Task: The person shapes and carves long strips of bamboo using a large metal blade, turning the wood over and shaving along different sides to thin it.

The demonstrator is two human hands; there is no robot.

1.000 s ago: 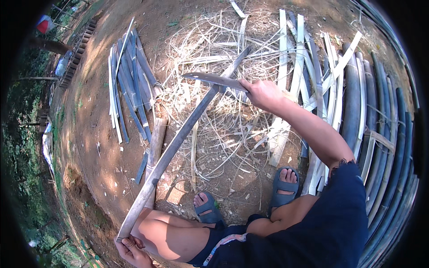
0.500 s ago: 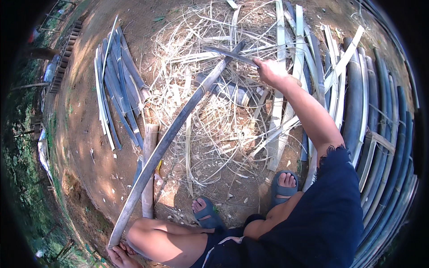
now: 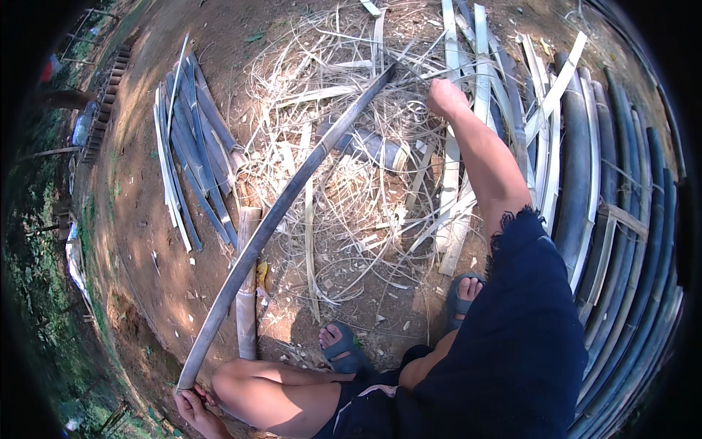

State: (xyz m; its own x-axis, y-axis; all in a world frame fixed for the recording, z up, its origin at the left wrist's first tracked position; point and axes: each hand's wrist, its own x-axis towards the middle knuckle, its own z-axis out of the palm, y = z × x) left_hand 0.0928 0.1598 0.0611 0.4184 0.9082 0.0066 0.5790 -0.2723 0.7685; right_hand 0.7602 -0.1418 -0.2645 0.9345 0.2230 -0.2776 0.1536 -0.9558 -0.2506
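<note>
A long split bamboo strip slants up and away from the lower left to the middle of the far ground. At its near end, beside my bent knee, my left hand is closed round it. My right hand is a fist at the far end, gripping a knife; its handle is hidden in the fingers. The dark, narrow blade reaches left to the strip's far tip, and I cannot tell whether it touches. A short bamboo log lies on the ground beyond the strip's middle, among shavings.
Tangled bamboo shavings cover the ground ahead. Split bamboo pieces lie at the left, near an upright-lying bamboo pole. Pale strips and stacked dark bamboo poles fill the right. My sandalled foot rests nearby.
My right hand has shifted slightly up with the knife, and its blade has turned from lying across the strip to pointing at its tip. My left hand still holds the near end.
</note>
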